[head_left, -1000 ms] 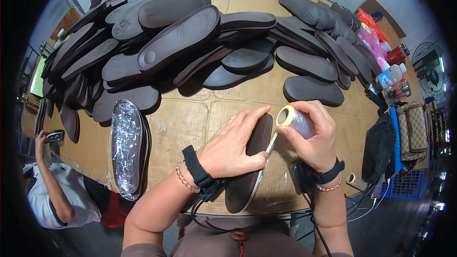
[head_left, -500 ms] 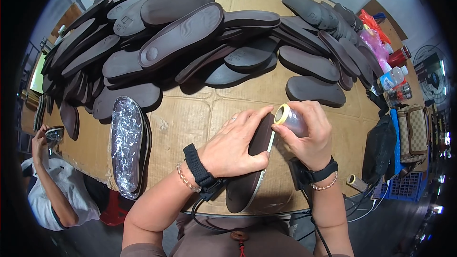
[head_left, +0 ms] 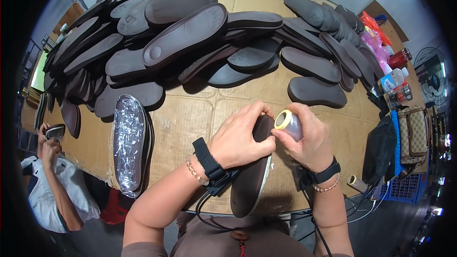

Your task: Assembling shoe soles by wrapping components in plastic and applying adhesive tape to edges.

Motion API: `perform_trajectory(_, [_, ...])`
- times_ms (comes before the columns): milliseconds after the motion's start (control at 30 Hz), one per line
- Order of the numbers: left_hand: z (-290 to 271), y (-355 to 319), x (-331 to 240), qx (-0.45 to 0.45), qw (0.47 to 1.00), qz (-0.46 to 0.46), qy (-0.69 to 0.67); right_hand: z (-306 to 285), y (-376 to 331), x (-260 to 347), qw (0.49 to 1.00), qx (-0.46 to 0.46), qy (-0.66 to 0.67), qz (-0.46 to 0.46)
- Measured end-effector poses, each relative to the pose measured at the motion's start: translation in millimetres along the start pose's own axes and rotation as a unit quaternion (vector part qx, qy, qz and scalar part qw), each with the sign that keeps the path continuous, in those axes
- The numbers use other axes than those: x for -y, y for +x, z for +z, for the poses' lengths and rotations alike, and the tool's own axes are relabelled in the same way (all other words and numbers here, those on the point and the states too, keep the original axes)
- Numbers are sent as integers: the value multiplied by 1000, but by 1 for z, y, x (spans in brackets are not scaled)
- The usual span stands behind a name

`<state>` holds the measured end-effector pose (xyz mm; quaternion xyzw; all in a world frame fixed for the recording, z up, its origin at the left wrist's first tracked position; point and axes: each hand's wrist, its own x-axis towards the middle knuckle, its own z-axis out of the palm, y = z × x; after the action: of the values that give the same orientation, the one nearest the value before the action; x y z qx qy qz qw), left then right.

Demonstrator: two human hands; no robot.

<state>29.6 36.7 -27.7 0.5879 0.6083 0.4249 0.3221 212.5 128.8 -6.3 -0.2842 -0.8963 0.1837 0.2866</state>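
Observation:
A dark brown shoe sole (head_left: 248, 186) with a pale line along its right edge lies lengthwise before me, tilted on its side. My left hand (head_left: 240, 135) is closed round its far half, thumb across the top and fingers at the far end. Beside the sole's right edge, my right hand (head_left: 314, 138) grips a roll of clear film (head_left: 293, 127) with a yellow core. The roll's open end faces up and toward the sole. Whether any film stretches between roll and sole, I cannot make out. Farther left rests a stack of soles wrapped in shiny clear film (head_left: 128, 145).
A large heap of dark soles (head_left: 185, 35) covers the far side of the cardboard-topped table (head_left: 185, 114). To the right are a bottle (head_left: 392, 80), a black bag (head_left: 381, 150) and a small film roll (head_left: 357, 182). Co-workers handle soles at the left and far edges.
My left hand has gone from lying nearly flat on the sole to gripping its far part. The sole has shifted slightly right, and the roll's open end now faces me more.

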Motion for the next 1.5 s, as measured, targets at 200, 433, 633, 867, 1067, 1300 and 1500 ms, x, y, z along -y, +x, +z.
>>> perform_trajectory(200, [-5,-8,-6,12,999,33,-31,-17,1,-1,989,80,121,0])
perform_trajectory(433, [-8,-12,-15,44,997,58,-41,-18,1,-7,984,-170,55,-3])
perform_trajectory(633, [-5,-15,-11,34,998,41,-42,-25,2,-16,992,-22,115,51])
perform_trajectory(867, [-3,-14,-12,11,997,51,-52,-27,-4,-16,912,283,259,143])
perform_trajectory(1067, [-5,-15,-7,39,998,37,-45,-19,-4,-21,863,402,268,146])
perform_trajectory(1300, [-5,-16,-8,39,998,31,-25,-26,-5,-24,821,250,464,219])
perform_trajectory(1500, [-5,-16,-5,42,998,27,-23,-25,-4,-21,827,203,479,215])
